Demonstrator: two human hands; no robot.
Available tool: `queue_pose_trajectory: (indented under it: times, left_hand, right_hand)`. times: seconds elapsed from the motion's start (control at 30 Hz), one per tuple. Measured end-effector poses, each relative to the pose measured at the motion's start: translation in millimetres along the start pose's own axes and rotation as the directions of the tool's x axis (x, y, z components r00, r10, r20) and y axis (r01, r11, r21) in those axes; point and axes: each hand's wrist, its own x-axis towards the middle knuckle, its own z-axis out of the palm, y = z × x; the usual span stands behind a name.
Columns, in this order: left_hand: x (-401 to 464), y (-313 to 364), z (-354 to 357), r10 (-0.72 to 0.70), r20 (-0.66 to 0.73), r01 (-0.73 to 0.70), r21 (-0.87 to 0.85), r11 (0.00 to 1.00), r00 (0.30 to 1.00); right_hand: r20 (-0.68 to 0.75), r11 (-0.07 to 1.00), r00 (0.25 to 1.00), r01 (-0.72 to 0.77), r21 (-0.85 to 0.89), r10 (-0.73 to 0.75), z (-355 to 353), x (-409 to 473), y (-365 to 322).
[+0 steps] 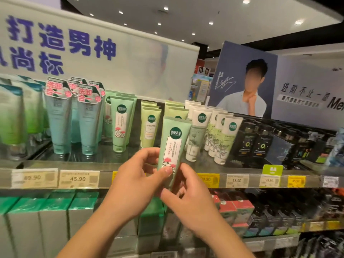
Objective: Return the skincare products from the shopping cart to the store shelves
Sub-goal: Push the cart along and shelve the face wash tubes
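both hands, left hand (136, 180) and right hand (188, 200), pinch pale-green flower-print plastic tube (172, 146) | risk: toppling matching tubes (121, 125) at grey metal shelf's front edge (104, 165)

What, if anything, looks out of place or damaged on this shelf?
Nothing stands out. The shelf holds upright rows of tubes; the green tube gripped by the left hand and right hand looks intact.
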Motion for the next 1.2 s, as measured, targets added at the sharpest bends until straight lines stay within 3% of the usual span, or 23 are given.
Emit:
queue_pose_trajectory:
  times: [0.27,0.47,0.63,0.87,1.2]
  left_hand:
    - [8,6,-44,0.108,-0.146,-0.093,0.105,0.99,0.983]
    - [18,1,-73,0.08,-0.208,-0.024,0.26,0.965,0.975]
    - [22,6,-83,0.097,-0.212,-0.007,0.387,0.922,0.972]
    - [24,2,-92,0.072,-0.123,0.026,0.651,0.759,0.99]
    - [30,-8,-98,0.006,-0.114,0.077,0.708,0.702,0.993]
  right_hand:
    - [-0.028,0.999,1.0,0.008,-0.05,-0.009,42,52,-19]
    - [-0.041,0.991,0.999,-0.001,-0.136,-0.004,58,84,-36]
    - [-0.022,0.972,1.0,-0.019,-0.233,0.014,66,104,-43]
    - [0.034,0.923,0.995,-0.07,-0.379,0.089,82,123,-40]
    - [0.034,0.919,0.992,-0.103,-0.38,0.125,90,127,-40]
